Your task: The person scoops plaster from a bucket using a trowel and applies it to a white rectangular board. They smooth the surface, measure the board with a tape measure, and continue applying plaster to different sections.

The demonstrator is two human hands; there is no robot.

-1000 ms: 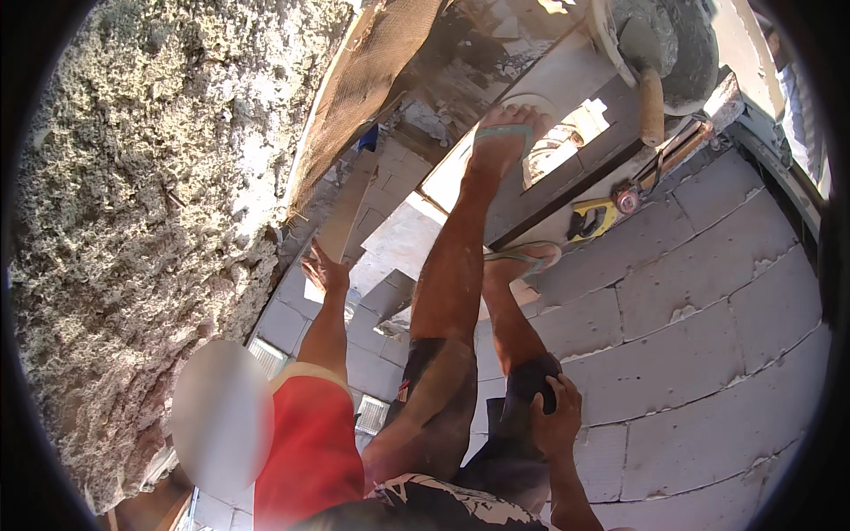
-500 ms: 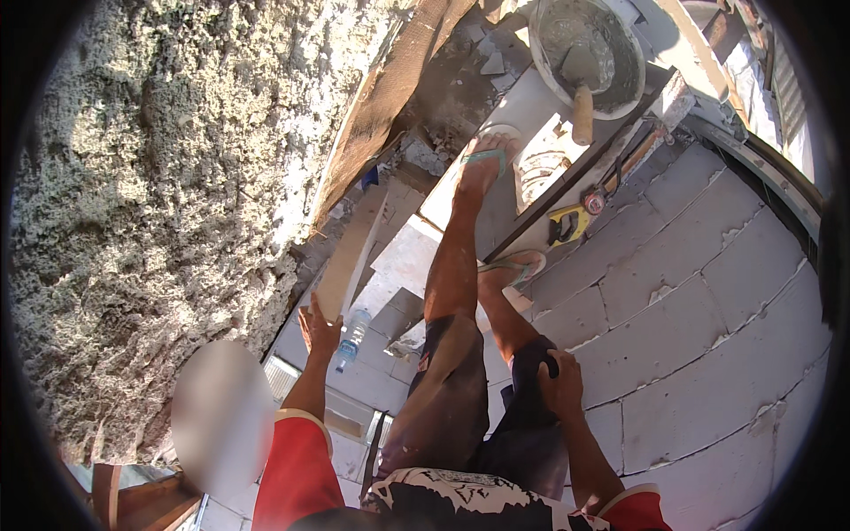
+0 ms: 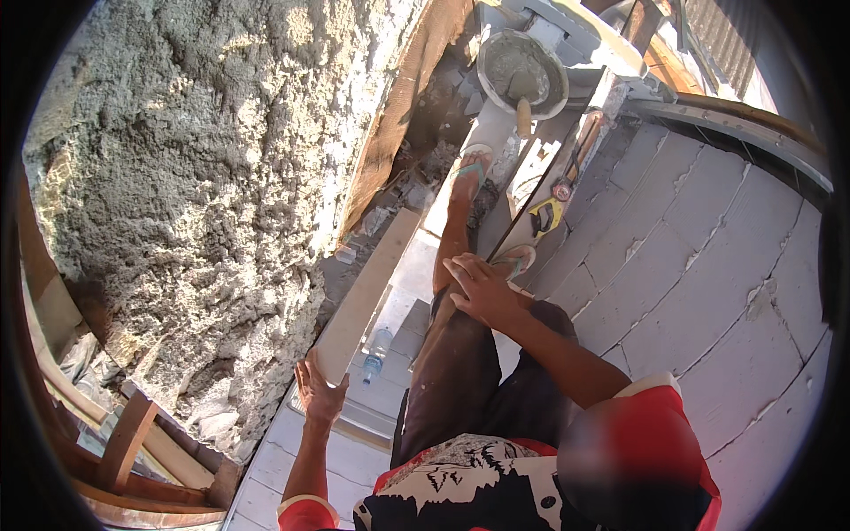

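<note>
My left hand [image 3: 320,391] is closed around the near end of a long, flat, grey-beige board [image 3: 372,296]. The board slants away toward the rough wall, its far end by the rubble. My right hand [image 3: 478,288] reaches across to my left knee, fingers stretched out, holding nothing that shows. Beside the board lies a clear plastic bottle [image 3: 376,354] with a blue label. Farther off, a round bucket [image 3: 522,75] holds grey wet mortar, and a trowel with a wooden handle [image 3: 524,119] stands in it.
A rough plastered surface [image 3: 204,203] fills the left side, edged by a brown plank [image 3: 403,115]. My sandalled feet [image 3: 469,173] stand near a narrow ledge. A yellow-and-black handsaw [image 3: 547,215] and a tape measure [image 3: 561,189] lie beside a pale block wall [image 3: 682,257].
The view has shifted. My left hand and the board's near end have come closer to me, past the bottle. My right hand has moved from my right knee across to the left one.
</note>
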